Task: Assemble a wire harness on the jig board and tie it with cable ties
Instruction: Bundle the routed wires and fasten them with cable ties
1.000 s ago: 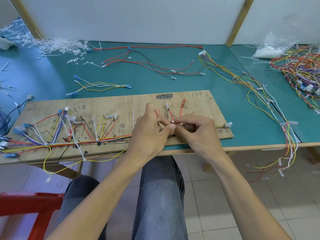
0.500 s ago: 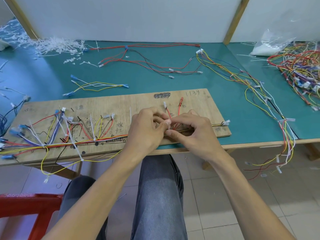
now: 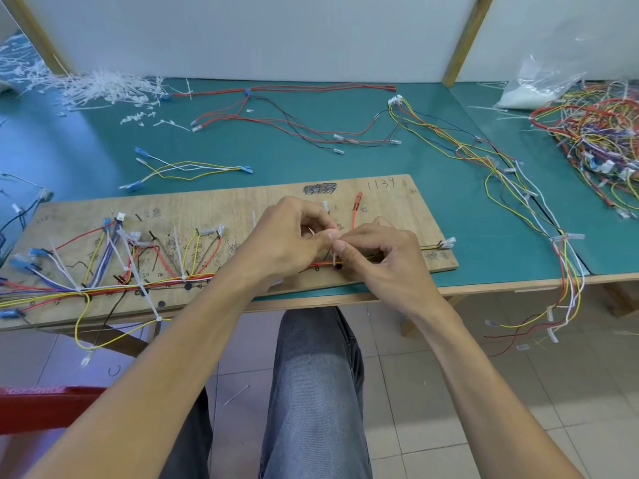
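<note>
Item, primary: white cable tie (image 3: pixel 334 258), standing upright across the wire harness (image 3: pixel 155 286) at the near-right part of the jig board (image 3: pixel 242 202). I see only a short length of it between the two hands.

Left hand (image 3: pixel 287 236): fingers curled, thumb and forefinger pinched on the tie's upper end. Right hand (image 3: pixel 383 257): fingers curled, thumb and forefinger tips meeting the left's at the tie. I cannot tell how much of it they grip.

Harness: red, yellow, white and black trunk along the board's near edge, branches fanning far-left to blue and white connectors, several ties already on. One yellow loop hangs off the near edge.

Board: plywood, hand-marked, on the teal table (image 3: pixel 311 150).

Table, beyond the board: small yellow-white lead set (image 3: pixel 186 166); red-black lead set (image 3: pixel 276 112); long multicolour harness (image 3: pixel 518 188) trailing over the right edge.

Far left: heap of white tie offcuts (image 3: pixel 103 86). Far right: tangled wire pile (image 3: pixel 594 133), clear plastic bag (image 3: pixel 539 88).

Near: jeans-clad leg (image 3: pixel 318 392), red stool (image 3: pixel 41 406).
</note>
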### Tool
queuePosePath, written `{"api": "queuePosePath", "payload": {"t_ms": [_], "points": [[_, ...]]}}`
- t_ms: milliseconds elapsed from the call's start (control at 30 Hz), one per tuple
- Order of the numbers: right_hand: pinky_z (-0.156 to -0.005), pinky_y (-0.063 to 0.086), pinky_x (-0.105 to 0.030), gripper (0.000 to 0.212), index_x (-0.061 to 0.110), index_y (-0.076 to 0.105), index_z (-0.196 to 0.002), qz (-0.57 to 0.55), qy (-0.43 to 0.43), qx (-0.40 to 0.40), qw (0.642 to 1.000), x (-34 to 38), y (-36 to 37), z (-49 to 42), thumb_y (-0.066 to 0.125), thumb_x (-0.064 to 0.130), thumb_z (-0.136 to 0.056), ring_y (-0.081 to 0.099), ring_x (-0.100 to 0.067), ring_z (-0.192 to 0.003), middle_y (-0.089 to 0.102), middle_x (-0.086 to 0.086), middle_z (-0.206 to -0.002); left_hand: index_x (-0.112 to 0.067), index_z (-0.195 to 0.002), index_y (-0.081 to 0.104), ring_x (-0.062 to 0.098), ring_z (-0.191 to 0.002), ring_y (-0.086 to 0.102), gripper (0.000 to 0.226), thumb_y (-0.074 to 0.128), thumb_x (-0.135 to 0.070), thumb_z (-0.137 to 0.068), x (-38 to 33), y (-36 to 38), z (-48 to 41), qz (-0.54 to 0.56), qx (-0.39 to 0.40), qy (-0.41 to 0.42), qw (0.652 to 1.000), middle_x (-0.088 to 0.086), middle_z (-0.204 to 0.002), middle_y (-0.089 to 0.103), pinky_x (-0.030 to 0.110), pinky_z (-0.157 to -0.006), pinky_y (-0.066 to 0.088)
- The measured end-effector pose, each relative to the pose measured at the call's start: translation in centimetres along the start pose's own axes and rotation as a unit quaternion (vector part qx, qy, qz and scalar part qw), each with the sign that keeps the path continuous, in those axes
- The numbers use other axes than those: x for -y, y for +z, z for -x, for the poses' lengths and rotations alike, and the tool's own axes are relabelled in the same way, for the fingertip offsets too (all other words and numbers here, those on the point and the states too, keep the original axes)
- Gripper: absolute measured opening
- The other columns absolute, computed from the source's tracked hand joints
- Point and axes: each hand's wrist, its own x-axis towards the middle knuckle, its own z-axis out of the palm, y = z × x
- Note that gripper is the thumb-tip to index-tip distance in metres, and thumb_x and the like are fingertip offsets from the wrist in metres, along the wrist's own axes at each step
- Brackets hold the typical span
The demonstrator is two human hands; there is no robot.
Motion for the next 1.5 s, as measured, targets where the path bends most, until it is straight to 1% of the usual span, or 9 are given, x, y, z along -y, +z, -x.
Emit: {"api": "queuePosePath", "payload": {"t_ms": [200, 333, 500, 600, 867, 1000, 1100, 1300, 1500], "points": [[-0.069, 0.040, -0.021, 0.002, 0.024, 0.085, -0.089, -0.042, 0.067, 0.010, 0.997, -0.1, -0.5, -0.2, 0.084, 0.024, -0.090, 0.055, -0.007, -0.072, 0.069, 0.017, -0.076, -0.025, -0.079, 0.077, 0.000, -0.066, 0.061, 0.014, 0.075, -0.023, -0.093, -0.1, 0.4, -0.3, -0.053, -0.038, 0.018, 0.998, -0.009, -0.074, 0.073, 0.013, -0.061, 0.043], [-0.064, 0.039, -0.011, 0.004, 0.024, 0.085, -0.091, -0.049, 0.090, -0.003, 0.995, -0.1, -0.4, -0.1, 0.087, 0.022, -0.087, 0.053, -0.002, -0.063, 0.062, 0.027, -0.074, -0.025, -0.079, 0.076, -0.004, -0.063, 0.057, 0.014, 0.075, -0.023, -0.093, -0.1, 0.6, -0.4, -0.075, -0.035, 0.024, 0.996, -0.011, -0.071, 0.069, 0.009, -0.057, 0.039], [-0.083, 0.051, -0.030, 0.002, 0.015, 0.084, -0.090, 0.007, 0.027, 0.018, 0.999, 0.5, -0.6, 0.0, 0.083, 0.013, -0.090, 0.066, -0.014, -0.094, 0.075, 0.009, -0.097, -0.020, -0.082, 0.071, -0.008, -0.062, 0.058, 0.018, 0.067, -0.016, -0.099, -0.6, 1.0, -0.9, -0.069, -0.052, 0.018, 0.996, -0.013, -0.069, 0.068, 0.008, -0.057, 0.040], [-0.087, 0.052, -0.039, 0.002, 0.015, 0.084, -0.088, 0.043, 0.007, 0.028, 0.999, 0.4, -0.6, -0.1, 0.084, 0.013, -0.089, 0.064, -0.023, -0.097, 0.074, 0.008, -0.101, -0.019, -0.086, 0.069, -0.002, -0.066, 0.058, 0.017, 0.063, -0.017, -0.101, -1.2, 1.0, -1.7, -0.073, -0.086, 0.025, 0.993, -0.010, -0.076, 0.069, 0.008, -0.058, 0.039], [-0.080, 0.047, -0.036, 0.002, 0.020, 0.086, -0.089, 0.037, 0.003, 0.040, 0.998, -0.1, -0.8, -0.2, 0.085, 0.020, -0.088, 0.054, -0.023, -0.091, 0.075, 0.016, -0.099, -0.016, -0.088, 0.067, -0.002, -0.068, 0.058, 0.014, 0.063, -0.011, -0.100, -1.4, 1.3, -1.2, -0.050, -0.104, 0.053, 0.992, -0.009, -0.074, 0.066, 0.011, -0.062, 0.037], [-0.081, 0.047, -0.033, 0.003, 0.021, 0.086, -0.088, 0.027, 0.021, 0.042, 0.999, 0.0, -0.7, -0.2, 0.087, 0.023, -0.086, 0.058, -0.018, -0.092, 0.076, 0.017, -0.096, -0.023, -0.090, 0.063, 0.017, -0.085, 0.066, 0.015, 0.062, -0.014, -0.101, -0.6, 0.1, -0.7, -0.025, -0.045, 0.064, 0.997, -0.007, -0.084, 0.070, 0.031, -0.074, 0.049], [-0.083, 0.051, -0.040, 0.004, 0.023, 0.085, -0.086, 0.039, 0.029, 0.058, 0.997, 0.1, -0.7, -0.5, 0.088, 0.020, -0.084, 0.062, -0.022, -0.094, 0.075, 0.021, -0.094, -0.027, -0.091, 0.065, 0.015, -0.082, 0.067, 0.010, 0.065, -0.021, -0.099, 0.0, -0.1, -0.1, -0.034, -0.022, 0.067, 0.997, -0.009, -0.086, 0.071, 0.025, -0.067, 0.046], [-0.080, 0.042, -0.029, 0.004, 0.027, 0.085, -0.088, 0.043, 0.057, 0.077, 0.994, 0.0, -0.9, -0.8, 0.086, 0.025, -0.085, 0.057, -0.005, -0.091, 0.075, 0.024, -0.094, -0.026, -0.094, 0.075, 0.010, -0.084, 0.074, 0.020, 0.070, -0.046, -0.095, 0.8, -0.3, 1.3, 0.020, 0.031, 0.079, 0.996, -0.009, -0.087, 0.077, 0.040, -0.082, 0.061], [-0.084, 0.041, -0.028, 0.003, 0.026, 0.085, -0.092, 0.053, 0.040, 0.084, 0.994, 0.3, -1.0, -0.8, 0.081, 0.026, -0.091, 0.059, -0.006, -0.094, 0.075, 0.021, -0.098, -0.023, -0.083, 0.082, 0.001, -0.073, 0.071, 0.012, 0.079, -0.013, -0.087, 1.0, 0.4, 1.6, -0.046, -0.100, 0.106, 0.988, -0.017, -0.074, 0.075, 0.022, -0.073, 0.055]]}}
